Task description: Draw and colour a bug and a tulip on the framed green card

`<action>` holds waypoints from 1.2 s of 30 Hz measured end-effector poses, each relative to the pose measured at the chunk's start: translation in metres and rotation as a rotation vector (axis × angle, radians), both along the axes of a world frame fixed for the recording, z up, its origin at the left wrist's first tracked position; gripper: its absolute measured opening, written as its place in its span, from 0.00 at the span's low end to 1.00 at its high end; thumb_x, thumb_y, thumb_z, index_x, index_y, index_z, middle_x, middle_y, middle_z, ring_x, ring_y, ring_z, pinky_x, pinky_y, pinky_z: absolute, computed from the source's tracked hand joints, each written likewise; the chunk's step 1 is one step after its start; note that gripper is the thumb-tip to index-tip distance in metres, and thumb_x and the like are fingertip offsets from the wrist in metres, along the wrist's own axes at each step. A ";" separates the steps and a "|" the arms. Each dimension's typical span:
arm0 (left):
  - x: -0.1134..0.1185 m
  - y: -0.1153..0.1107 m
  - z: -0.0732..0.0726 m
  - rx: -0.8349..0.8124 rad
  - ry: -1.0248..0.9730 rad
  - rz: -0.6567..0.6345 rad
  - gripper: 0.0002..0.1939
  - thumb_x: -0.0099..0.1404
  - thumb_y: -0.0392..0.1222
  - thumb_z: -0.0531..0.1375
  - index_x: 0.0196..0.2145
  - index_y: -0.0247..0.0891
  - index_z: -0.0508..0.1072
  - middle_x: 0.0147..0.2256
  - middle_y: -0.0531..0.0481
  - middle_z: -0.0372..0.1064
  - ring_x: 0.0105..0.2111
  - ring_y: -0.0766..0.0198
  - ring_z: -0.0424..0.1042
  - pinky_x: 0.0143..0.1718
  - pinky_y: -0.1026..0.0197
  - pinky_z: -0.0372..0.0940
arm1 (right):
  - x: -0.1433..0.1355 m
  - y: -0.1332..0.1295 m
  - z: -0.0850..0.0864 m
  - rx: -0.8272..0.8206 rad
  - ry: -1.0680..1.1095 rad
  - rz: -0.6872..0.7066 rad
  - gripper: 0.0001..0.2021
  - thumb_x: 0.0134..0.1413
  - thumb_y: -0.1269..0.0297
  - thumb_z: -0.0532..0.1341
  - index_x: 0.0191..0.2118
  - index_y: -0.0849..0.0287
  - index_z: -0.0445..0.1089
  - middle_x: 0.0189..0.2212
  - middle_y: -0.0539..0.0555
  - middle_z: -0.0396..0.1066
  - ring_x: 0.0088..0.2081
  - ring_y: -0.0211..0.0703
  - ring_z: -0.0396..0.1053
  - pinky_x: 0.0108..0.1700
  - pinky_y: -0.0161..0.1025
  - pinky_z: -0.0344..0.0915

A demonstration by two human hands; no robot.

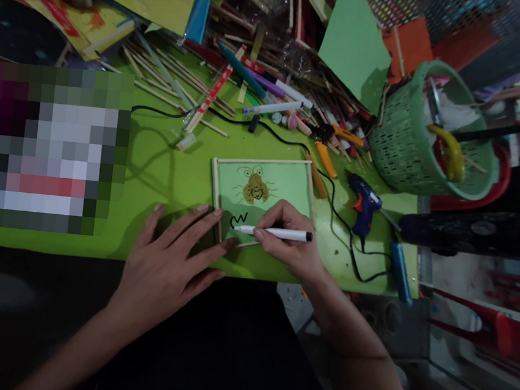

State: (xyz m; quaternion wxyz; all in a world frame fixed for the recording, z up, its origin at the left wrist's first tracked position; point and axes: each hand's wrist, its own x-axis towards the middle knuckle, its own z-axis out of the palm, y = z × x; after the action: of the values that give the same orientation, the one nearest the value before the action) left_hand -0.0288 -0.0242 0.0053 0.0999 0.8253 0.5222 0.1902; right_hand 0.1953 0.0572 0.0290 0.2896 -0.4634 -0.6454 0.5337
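Note:
A green card [283, 188] edged with thin wooden sticks lies on the green table, bearing a brown bug drawing [257, 187] and a black squiggle below it. My right hand [287, 240] grips a white marker [279, 233] with a black end, its tip at the card's lower left, by the squiggle. Spread flat, my left hand [176, 251] has its fingertips at the card's left and lower edges and holds nothing.
A blue glue gun [364, 205] with a black cord lies right of the card. Behind are an orange-handled tool [339, 135], pens [273, 107], loose sticks [162, 69] and coloured paper [354, 51]. A green basket [399, 135] stands at the back right. The left area is pixelated.

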 end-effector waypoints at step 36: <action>0.001 0.002 0.004 -0.016 -0.012 0.003 0.16 0.69 0.51 0.59 0.54 0.53 0.74 0.65 0.46 0.62 0.63 0.46 0.64 0.64 0.31 0.49 | 0.009 0.000 -0.004 0.027 -0.027 -0.225 0.08 0.52 0.67 0.65 0.28 0.55 0.64 0.22 0.45 0.63 0.24 0.36 0.58 0.26 0.36 0.53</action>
State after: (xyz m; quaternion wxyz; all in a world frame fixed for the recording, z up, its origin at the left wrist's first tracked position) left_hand -0.0274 -0.0227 0.0089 0.1096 0.8224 0.5245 0.1913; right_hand 0.2042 0.0570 0.0246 0.3451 -0.5363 -0.6001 0.4829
